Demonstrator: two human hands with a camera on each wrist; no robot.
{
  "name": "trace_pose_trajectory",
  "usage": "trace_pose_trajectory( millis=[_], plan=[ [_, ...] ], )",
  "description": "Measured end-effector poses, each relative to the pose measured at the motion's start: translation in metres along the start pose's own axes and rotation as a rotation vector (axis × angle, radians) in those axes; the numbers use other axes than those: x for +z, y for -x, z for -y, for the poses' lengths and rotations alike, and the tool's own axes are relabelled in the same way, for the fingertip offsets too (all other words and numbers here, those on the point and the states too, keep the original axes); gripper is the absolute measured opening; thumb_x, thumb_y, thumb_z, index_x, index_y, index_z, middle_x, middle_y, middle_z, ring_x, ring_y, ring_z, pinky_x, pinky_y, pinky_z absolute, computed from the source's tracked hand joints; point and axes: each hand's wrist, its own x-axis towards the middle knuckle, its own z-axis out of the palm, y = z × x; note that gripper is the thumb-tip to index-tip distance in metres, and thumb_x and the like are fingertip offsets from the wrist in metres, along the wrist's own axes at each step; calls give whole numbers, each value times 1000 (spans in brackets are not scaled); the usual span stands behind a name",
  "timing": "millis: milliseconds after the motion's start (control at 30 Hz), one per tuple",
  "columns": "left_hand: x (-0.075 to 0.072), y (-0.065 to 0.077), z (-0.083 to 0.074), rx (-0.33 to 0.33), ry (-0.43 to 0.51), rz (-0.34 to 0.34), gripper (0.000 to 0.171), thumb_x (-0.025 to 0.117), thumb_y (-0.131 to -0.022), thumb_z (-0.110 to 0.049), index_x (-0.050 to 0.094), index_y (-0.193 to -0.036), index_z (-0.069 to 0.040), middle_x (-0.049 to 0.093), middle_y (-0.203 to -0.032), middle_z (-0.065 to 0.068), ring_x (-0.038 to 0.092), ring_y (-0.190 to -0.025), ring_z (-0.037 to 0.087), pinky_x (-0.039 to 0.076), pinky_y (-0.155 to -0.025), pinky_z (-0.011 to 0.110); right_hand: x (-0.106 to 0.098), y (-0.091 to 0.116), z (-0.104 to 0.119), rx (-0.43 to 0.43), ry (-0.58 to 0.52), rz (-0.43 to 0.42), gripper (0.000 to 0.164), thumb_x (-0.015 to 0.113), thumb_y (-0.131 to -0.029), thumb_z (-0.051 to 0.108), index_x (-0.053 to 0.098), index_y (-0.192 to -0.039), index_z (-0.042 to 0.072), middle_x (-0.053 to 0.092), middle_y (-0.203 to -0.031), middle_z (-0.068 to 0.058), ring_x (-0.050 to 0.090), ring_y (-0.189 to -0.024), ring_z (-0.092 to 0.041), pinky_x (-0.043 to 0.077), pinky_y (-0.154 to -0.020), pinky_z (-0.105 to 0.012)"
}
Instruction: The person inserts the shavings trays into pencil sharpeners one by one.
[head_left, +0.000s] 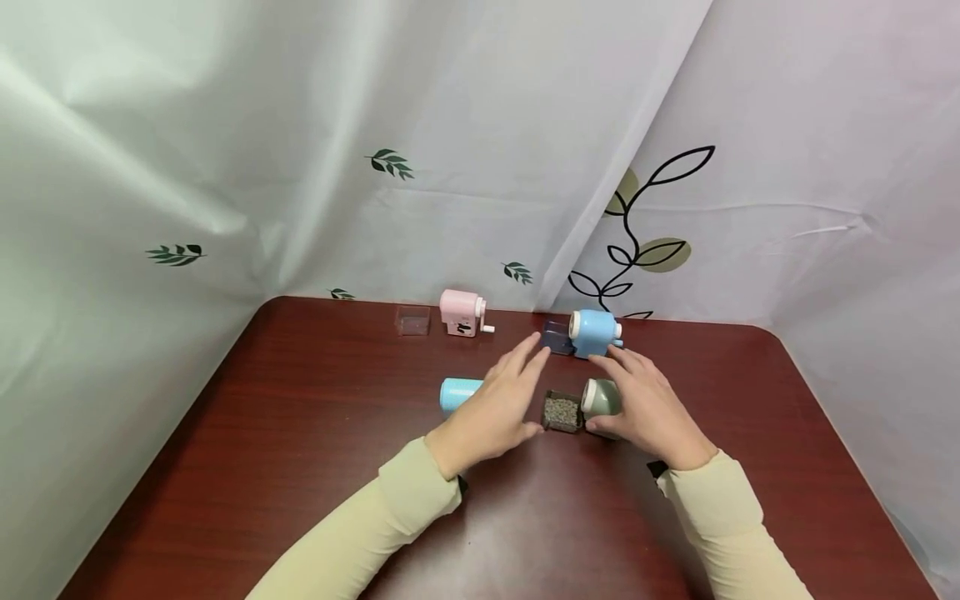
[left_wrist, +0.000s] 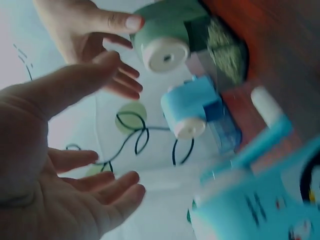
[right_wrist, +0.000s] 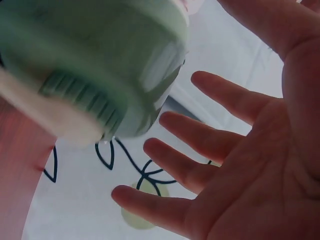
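A green pencil sharpener [head_left: 604,398] with a white front ring stands on the table, beside a small drawer [head_left: 562,412] filled with grey-green shavings. My right hand [head_left: 648,406] is spread around its right side, the thumb tip overlapping the body in the left wrist view; the right wrist view shows the sharpener [right_wrist: 100,55] large beside the extended fingers [right_wrist: 200,135]. My left hand [head_left: 491,414] hovers left of the drawer, fingers apart and holding nothing. Partly hidden behind it in the head view is a turquoise pencil sharpener [head_left: 460,392], whose crank [left_wrist: 255,140] shows in the left wrist view.
Toward the back stands a blue pencil sharpener [head_left: 595,335] with a dark clear drawer [head_left: 557,337] on its left. A pink pencil sharpener [head_left: 461,312] with a white crank is at the back edge, near a clear drawer [head_left: 413,322]. Behind the brown table [head_left: 300,400] hangs a leaf-patterned white curtain [head_left: 450,225].
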Motion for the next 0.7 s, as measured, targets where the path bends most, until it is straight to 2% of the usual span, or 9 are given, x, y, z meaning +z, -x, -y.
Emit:
trace_pose_trajectory(
  millis=[133, 333, 467, 567, 700],
  plan=[
    [10, -9, -11, -34, -79, 27, 95, 86, -81, -21, 31, -154, 3, 25, -162, 19, 35, -143, 36, 33, -116, 45, -1, 5, -6, 25, -20, 28, 88, 94, -68, 23, 53, -142, 1, 44, -147, -30, 38, -134, -51, 37, -103, -66],
    [26, -24, -18, -94, -195, 63, 87, 84, -83, -20, 36, -151, 5, 39, -154, 21, 45, -137, 34, 42, -110, 41, 2, 11, -9, 23, -50, 25, 90, 94, -68, 21, 50, -144, 2, 46, -146, -28, 41, -132, -49, 41, -101, -64],
    [40, -30, -22, -155, -250, 93, 72, 75, -89, -14, 40, -150, 4, 44, -151, 19, 51, -131, 32, 47, -104, 40, 4, 13, -11, 7, -50, 11, 90, 94, -68, 22, 50, -145, 3, 48, -145, -27, 43, -131, -48, 41, -101, -64],
    [50, -33, -24, -204, -262, 118, 63, 67, -94, -11, 41, -150, 3, 46, -149, 18, 52, -130, 32, 49, -101, 40, 4, 14, -12, 5, -52, 6, 89, 94, -69, 22, 50, -144, 4, 48, -145, -25, 44, -131, -47, 42, -99, -64],
    [60, -35, -24, -253, -243, 134, 59, 64, -96, -11, 42, -149, 3, 47, -148, 19, 52, -129, 32, 51, -98, 40, 3, 16, -13, 14, -57, 7, 88, 94, -69, 23, 50, -144, 5, 49, -144, -25, 45, -130, -47, 43, -98, -64]
  ],
)
